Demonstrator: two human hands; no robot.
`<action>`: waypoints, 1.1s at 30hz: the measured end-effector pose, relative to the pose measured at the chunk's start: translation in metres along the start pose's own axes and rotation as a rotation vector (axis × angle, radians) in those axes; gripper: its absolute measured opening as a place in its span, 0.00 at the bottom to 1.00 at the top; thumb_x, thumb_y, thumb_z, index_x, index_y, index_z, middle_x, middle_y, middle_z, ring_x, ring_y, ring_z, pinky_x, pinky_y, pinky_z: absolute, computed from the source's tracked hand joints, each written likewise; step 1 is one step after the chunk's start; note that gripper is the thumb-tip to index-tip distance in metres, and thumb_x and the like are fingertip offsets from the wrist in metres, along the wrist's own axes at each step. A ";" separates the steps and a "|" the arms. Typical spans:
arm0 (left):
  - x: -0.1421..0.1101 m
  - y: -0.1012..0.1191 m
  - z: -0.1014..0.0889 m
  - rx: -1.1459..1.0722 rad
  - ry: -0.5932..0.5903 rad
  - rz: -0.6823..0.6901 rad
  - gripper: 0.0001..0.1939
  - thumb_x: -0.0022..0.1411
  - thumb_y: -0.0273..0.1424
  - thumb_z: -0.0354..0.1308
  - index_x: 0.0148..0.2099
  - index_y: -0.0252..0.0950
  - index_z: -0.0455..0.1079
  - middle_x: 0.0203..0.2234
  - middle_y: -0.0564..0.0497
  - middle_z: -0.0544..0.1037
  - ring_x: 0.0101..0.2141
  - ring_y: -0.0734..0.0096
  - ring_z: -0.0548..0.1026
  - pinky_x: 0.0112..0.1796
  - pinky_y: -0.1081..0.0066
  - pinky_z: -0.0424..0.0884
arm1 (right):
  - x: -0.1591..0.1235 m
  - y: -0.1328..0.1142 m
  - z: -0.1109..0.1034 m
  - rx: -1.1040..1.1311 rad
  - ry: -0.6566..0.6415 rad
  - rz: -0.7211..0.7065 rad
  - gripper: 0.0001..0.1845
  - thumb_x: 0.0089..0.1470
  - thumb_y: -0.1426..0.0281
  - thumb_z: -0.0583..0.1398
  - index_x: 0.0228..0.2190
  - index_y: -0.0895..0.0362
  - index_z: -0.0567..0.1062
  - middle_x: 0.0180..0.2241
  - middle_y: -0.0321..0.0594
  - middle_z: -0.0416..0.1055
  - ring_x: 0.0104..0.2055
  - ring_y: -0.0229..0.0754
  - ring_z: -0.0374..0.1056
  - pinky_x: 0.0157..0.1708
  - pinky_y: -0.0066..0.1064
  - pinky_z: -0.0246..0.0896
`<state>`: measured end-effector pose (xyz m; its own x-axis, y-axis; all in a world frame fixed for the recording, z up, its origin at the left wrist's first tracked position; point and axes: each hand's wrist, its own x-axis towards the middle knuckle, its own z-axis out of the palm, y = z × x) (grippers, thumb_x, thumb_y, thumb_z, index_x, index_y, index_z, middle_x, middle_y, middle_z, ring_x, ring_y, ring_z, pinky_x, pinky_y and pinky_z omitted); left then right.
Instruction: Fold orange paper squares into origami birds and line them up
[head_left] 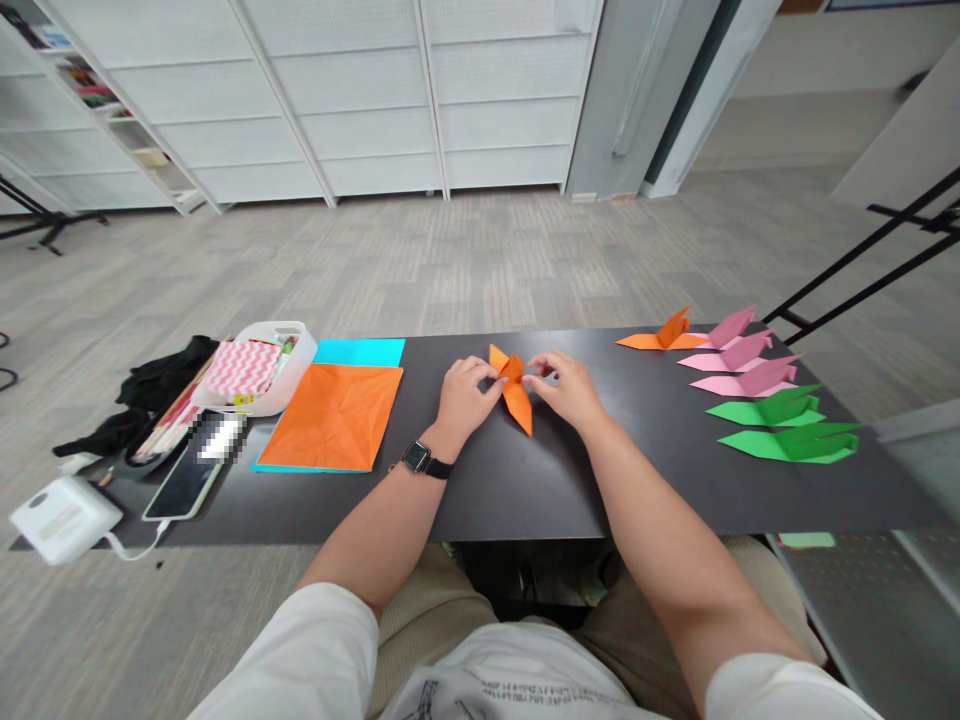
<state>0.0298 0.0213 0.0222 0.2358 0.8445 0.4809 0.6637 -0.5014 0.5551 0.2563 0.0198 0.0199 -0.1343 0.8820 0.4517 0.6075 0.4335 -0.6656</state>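
A folded orange paper crane stands on the dark table in front of me, with its pointed ends toward the back and the front. At its left side my left hand is closed, thumb and forefinger pinching the paper. From the right, my right hand has its thumb and fingertips closed at the crane's other edge. The fingers partly cover the spots where they touch the paper. To the left lies a stack of square sheets with an orange sheet on top and a blue sheet showing behind it.
Along the table's right side sit an orange crane, several pink cranes and two green cranes. On the left are a white bin, a phone, a white charger and black cloth.
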 end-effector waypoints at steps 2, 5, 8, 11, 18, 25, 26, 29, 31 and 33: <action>0.000 -0.001 0.000 0.103 0.010 -0.071 0.05 0.66 0.31 0.68 0.36 0.39 0.76 0.41 0.49 0.81 0.44 0.58 0.75 0.49 0.58 0.68 | -0.001 -0.002 0.002 -0.023 -0.036 -0.001 0.03 0.60 0.66 0.67 0.37 0.51 0.80 0.35 0.38 0.77 0.38 0.45 0.73 0.42 0.38 0.66; -0.002 -0.001 0.002 0.205 0.001 -0.131 0.06 0.65 0.33 0.69 0.35 0.39 0.77 0.43 0.47 0.80 0.47 0.53 0.73 0.50 0.54 0.66 | -0.004 -0.004 0.006 -0.065 -0.129 -0.030 0.05 0.64 0.64 0.65 0.38 0.50 0.81 0.39 0.40 0.81 0.44 0.47 0.75 0.49 0.41 0.66; -0.005 0.001 0.005 0.172 -0.083 -0.065 0.04 0.66 0.35 0.68 0.41 0.42 0.80 0.45 0.48 0.81 0.49 0.53 0.73 0.52 0.53 0.64 | -0.007 -0.005 0.009 -0.156 -0.169 0.005 0.10 0.66 0.59 0.64 0.44 0.49 0.82 0.45 0.42 0.82 0.50 0.52 0.75 0.54 0.46 0.63; -0.007 0.003 0.006 0.097 -0.170 0.059 0.07 0.69 0.36 0.65 0.47 0.46 0.82 0.48 0.50 0.81 0.50 0.56 0.74 0.53 0.53 0.64 | -0.006 -0.004 0.010 -0.215 -0.183 0.049 0.10 0.66 0.58 0.64 0.43 0.49 0.82 0.45 0.42 0.83 0.50 0.54 0.75 0.53 0.47 0.63; -0.002 0.002 -0.001 -0.032 -0.141 0.054 0.05 0.70 0.32 0.63 0.46 0.43 0.81 0.44 0.50 0.82 0.47 0.61 0.77 0.52 0.57 0.69 | 0.000 0.001 0.003 -0.182 -0.120 0.113 0.07 0.63 0.64 0.64 0.34 0.51 0.82 0.34 0.40 0.81 0.39 0.49 0.75 0.43 0.39 0.65; -0.001 0.002 0.000 -0.317 -0.217 -0.024 0.18 0.63 0.30 0.70 0.55 0.42 0.76 0.47 0.49 0.83 0.47 0.62 0.80 0.53 0.60 0.74 | -0.003 -0.006 0.000 0.164 -0.211 0.182 0.10 0.60 0.59 0.65 0.35 0.50 0.84 0.35 0.37 0.83 0.35 0.45 0.74 0.38 0.35 0.64; -0.002 0.002 0.002 -0.353 -0.248 -0.041 0.19 0.63 0.29 0.70 0.55 0.42 0.76 0.45 0.50 0.84 0.47 0.63 0.81 0.53 0.60 0.74 | -0.003 -0.007 0.000 0.200 -0.227 0.183 0.11 0.59 0.58 0.65 0.36 0.51 0.85 0.35 0.37 0.83 0.35 0.45 0.73 0.38 0.35 0.64; -0.003 0.000 0.005 -0.443 -0.277 -0.109 0.19 0.63 0.30 0.69 0.56 0.42 0.76 0.39 0.53 0.84 0.43 0.65 0.82 0.52 0.61 0.74 | -0.003 -0.009 -0.001 0.245 -0.235 0.187 0.14 0.60 0.55 0.65 0.36 0.52 0.84 0.33 0.37 0.82 0.35 0.44 0.73 0.38 0.36 0.65; -0.002 -0.004 0.007 -0.497 -0.260 -0.160 0.19 0.63 0.30 0.69 0.56 0.42 0.75 0.36 0.54 0.84 0.41 0.66 0.82 0.51 0.62 0.74 | -0.002 -0.008 -0.004 0.285 -0.160 0.193 0.16 0.63 0.53 0.62 0.40 0.51 0.83 0.36 0.38 0.82 0.37 0.45 0.74 0.41 0.37 0.68; -0.002 -0.007 0.008 -0.531 -0.241 -0.202 0.19 0.63 0.31 0.70 0.55 0.41 0.74 0.35 0.54 0.84 0.40 0.66 0.82 0.50 0.62 0.74 | 0.000 -0.007 -0.007 0.318 -0.014 0.185 0.17 0.65 0.55 0.60 0.45 0.51 0.81 0.40 0.39 0.82 0.40 0.45 0.75 0.45 0.39 0.70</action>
<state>0.0300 0.0251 0.0121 0.3374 0.9202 0.1985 0.2824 -0.3001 0.9111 0.2573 0.0152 0.0289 -0.0567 0.9523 0.2999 0.3486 0.3004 -0.8878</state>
